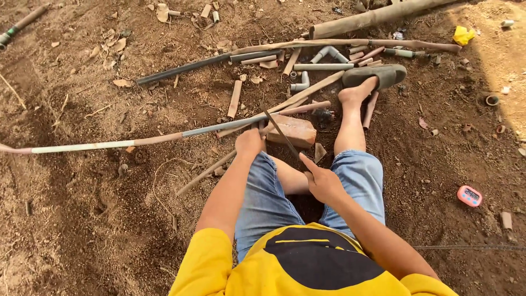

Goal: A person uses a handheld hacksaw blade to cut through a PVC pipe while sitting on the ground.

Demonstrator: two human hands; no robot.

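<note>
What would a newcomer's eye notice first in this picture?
First, the two hands at the centre: the left hand presses a long pipe onto a brick, while the right hand holds a thin saw blade across it. Next, the heap of cut pipe pieces on the dirt beyond, by the sandal. A small pink timer lies at the right.

One brick (293, 130), one hacksaw blade (280, 131), one long pipe (164, 137) across it. Two hands, left hand (249, 143) and right hand (324, 183), plus one sandal (378, 75), one pink timer (469, 195), one yellow scrap (463, 35).
</note>
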